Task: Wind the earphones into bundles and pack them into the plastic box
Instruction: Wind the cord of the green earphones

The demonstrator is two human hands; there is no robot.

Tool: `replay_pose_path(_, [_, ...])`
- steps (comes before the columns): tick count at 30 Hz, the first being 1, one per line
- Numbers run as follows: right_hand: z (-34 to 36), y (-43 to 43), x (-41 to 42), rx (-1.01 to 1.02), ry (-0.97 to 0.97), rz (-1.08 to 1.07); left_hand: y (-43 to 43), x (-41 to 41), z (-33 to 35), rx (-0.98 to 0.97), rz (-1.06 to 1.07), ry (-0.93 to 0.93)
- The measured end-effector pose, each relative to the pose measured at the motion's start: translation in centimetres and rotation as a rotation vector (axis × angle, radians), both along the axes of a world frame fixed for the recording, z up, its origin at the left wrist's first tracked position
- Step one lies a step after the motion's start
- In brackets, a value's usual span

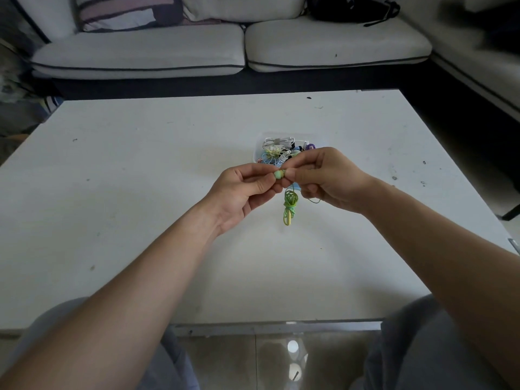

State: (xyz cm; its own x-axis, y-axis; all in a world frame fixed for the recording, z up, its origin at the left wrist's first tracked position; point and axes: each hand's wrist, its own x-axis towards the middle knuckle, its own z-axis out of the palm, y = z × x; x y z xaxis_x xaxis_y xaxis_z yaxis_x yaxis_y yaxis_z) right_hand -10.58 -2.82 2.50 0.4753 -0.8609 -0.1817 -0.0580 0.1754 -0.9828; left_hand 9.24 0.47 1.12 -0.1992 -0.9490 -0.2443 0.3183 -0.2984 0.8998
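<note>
Left hand [247, 190], right hand [326, 178] both pinch green earphones [289, 202] above table [140, 192] centre. Keep bundle knot tight, tuck earbuds, then drop into plastic box [260, 144].

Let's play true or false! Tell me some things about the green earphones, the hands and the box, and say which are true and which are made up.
1. Both hands hold the green earphones. True: the left hand and right hand pinch them together.
2. The green earphones lie flat on the table. False: the bundle hangs below the fingers.
3. The plastic box is empty. False: it holds several earphones.
4. The box sits beyond the hands. True.
5. A red sofa stands behind the table. False: the sofa is whitish.
</note>
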Motion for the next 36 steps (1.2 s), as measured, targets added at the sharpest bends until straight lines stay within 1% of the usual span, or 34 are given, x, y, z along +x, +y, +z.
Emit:
replay_pose_path(9, [-0.3,-0.2,0.0,0.036,0.005,-0.005,-0.2,-0.1,-0.1,0.006,0.008,-0.026])
replay_pose_path(13, [-0.1,-0.1,0.1,0.049,-0.012,0.001,-0.1,-0.2,-0.3,0.006,0.004,-0.106])
replay_pose_path(18, [0.2,-0.1,0.4,0.119,-0.140,-0.072,-0.3,-0.4,-0.8,0.041,-0.042,-0.301])
replay_pose_path(22, [0.5,0.1,0.7,0.194,-0.281,-0.093,0.2,-0.8,-1.4,0.044,-0.177,-0.401])
replay_pose_path(23, [0.6,0.0,0.8,0.212,-0.323,-0.095,0.3,-0.9,-1.5,0.029,-0.212,-0.412])
replay_pose_path(25, [0.7,0.0,0.8,0.247,-0.391,-0.090,0.5,-1.2,-1.7,0.027,-0.238,-0.369])
replay_pose_path(28, [0.8,-0.2,0.9,0.268,-0.430,-0.107,0.5,-1.6,-1.4,0.060,-0.188,-0.288])
replay_pose_path(31, [0.9,-0.4,0.8,0.277,-0.432,-0.196,0.3,-1.7,-1.0,0.094,-0.119,-0.291])
replay_pose_path(36, [0.9,-1.2,0.2,0.365,-0.386,-0.483,-0.7,-1.4,-0.8,0.052,0.034,-0.386])
